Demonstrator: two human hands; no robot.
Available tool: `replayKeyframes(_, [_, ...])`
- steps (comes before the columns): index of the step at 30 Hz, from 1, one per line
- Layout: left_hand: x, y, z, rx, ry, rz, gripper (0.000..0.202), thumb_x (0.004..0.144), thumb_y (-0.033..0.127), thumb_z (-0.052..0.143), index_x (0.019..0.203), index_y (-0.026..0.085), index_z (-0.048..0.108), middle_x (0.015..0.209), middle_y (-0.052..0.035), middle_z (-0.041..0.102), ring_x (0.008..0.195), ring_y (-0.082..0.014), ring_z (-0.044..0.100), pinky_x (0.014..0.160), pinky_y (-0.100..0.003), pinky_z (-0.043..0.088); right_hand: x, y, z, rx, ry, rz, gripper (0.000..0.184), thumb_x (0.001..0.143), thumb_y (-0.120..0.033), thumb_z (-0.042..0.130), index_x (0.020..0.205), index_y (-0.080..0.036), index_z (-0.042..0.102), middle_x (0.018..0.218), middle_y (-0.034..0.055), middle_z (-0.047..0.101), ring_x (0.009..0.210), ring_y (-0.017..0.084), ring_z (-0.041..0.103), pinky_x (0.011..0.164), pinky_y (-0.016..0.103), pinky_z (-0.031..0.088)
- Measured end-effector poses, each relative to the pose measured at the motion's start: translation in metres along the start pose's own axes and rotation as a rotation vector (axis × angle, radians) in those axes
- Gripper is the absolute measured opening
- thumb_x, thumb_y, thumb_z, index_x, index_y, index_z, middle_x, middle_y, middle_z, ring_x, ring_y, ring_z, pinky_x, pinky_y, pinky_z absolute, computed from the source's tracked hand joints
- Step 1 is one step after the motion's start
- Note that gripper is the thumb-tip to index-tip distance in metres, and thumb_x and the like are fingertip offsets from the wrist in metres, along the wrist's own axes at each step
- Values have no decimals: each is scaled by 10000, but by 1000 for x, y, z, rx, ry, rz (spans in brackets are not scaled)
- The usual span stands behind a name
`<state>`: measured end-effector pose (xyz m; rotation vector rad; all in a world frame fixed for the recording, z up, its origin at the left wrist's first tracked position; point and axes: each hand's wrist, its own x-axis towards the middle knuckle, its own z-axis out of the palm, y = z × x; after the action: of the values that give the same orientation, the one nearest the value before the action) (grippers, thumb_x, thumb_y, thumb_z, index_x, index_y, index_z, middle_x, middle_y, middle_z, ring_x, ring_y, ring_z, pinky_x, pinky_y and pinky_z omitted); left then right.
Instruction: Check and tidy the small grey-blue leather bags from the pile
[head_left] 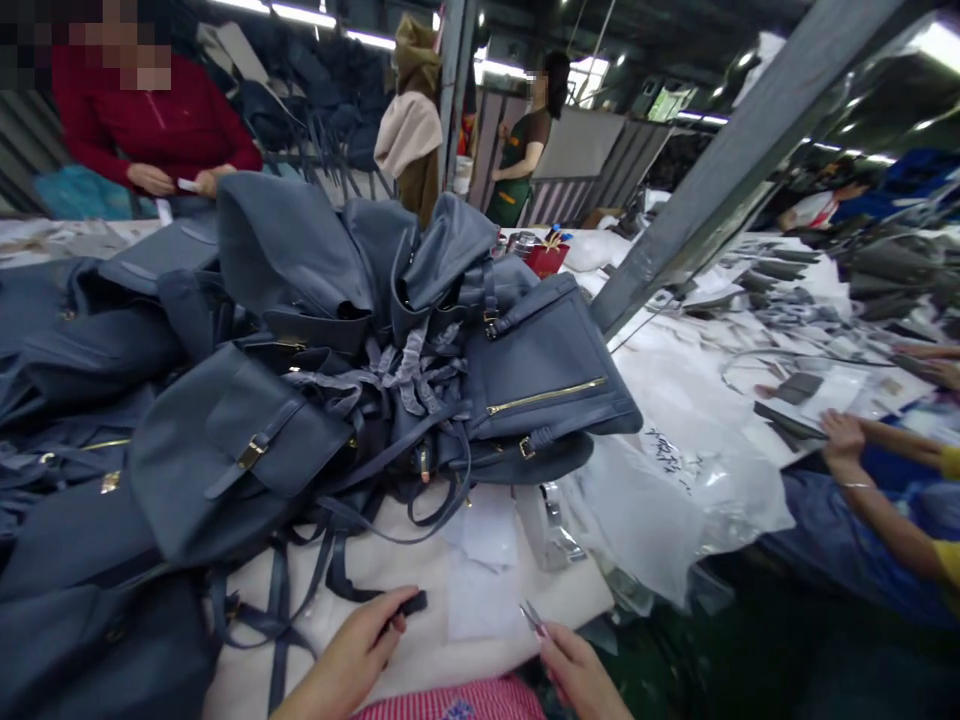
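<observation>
My left hand [360,645] is closed around the end of a dark blue strap [343,580], which runs up toward the bags. In my right hand [574,665] is a pair of thread snips [532,617], its blades pointing up and left. White paper sheets [484,590] lie between my two hands. Just beyond the left hand, a dark blue backpack [240,450] with a buckled flap rests on the pile. Another bag [551,350] with a gold zipper leans at the pile's right side.
Loose straps [281,600] trail over the pale table [405,660]. A metal tape dispenser [559,525] and clear plastic bags [667,470] are at the right. A slanted metal post [735,170] rises behind them. Co-workers stand across the table; another person's hands [844,440] are at far right.
</observation>
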<state>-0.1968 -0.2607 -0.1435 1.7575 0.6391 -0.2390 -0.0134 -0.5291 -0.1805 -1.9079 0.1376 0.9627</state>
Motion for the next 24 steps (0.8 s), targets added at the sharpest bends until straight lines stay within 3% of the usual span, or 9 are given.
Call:
replayKeyframes(4, [24, 14, 26, 170, -77, 125, 545, 806, 167, 448, 1341, 232, 528, 1093, -69, 673, 1029, -215, 599, 991, -333, 425, -2, 21, -22, 154, 125, 8, 457, 491, -534, 743, 790, -192, 695, 502, -37, 489, 412, 102, 413, 370, 182, 215])
replayKeyframes(10, [50, 42, 63, 411, -242, 181, 573, 824, 147, 432, 1392, 185, 486, 1181, -109, 673, 1076, -231, 619, 995, -343, 450, -10, 35, -45, 313, 229, 24, 546, 493, -576, 802, 831, -166, 676, 539, -19, 561, 394, 71, 424, 337, 146, 209])
replayKeyframes(14, [64, 57, 73, 486, -253, 142, 486, 877, 192, 410, 1342, 177, 553, 1320, -112, 621, 1204, -256, 578, 1057, -373, 412, -20, 15, -59, 453, 201, -60, 556, 558, -575, 822, 928, -171, 725, 688, 30, 650, 570, 134, 568, 376, 172, 353])
replayKeyframes(19, [67, 56, 68, 500, -207, 79, 494, 864, 173, 431, 1342, 173, 555, 1369, -100, 584, 1250, -243, 549, 1086, -349, 382, -21, -25, -78, 405, 127, -188, 532, 660, -543, 779, 1041, -175, 732, 705, 23, 674, 543, 122, 542, 458, 223, 428])
replayKeyframes(21, [67, 63, 64, 508, -197, 68, 513, 845, 143, 427, 1339, 193, 555, 1341, -90, 609, 1211, -234, 576, 1061, -341, 403, -13, -42, -84, 325, 147, -251, 526, 683, -516, 752, 1075, -167, 717, 719, 26, 684, 550, 137, 554, 487, 248, 455])
replayKeyframes(24, [71, 93, 61, 599, -215, 107, 551, 836, 124, 412, 1372, 198, 514, 1178, -109, 699, 1090, -256, 638, 979, -379, 459, 8, -65, -90, 177, 223, -322, 500, 672, -502, 707, 1035, -158, 696, 815, 64, 711, 648, 196, 624, 454, 253, 450])
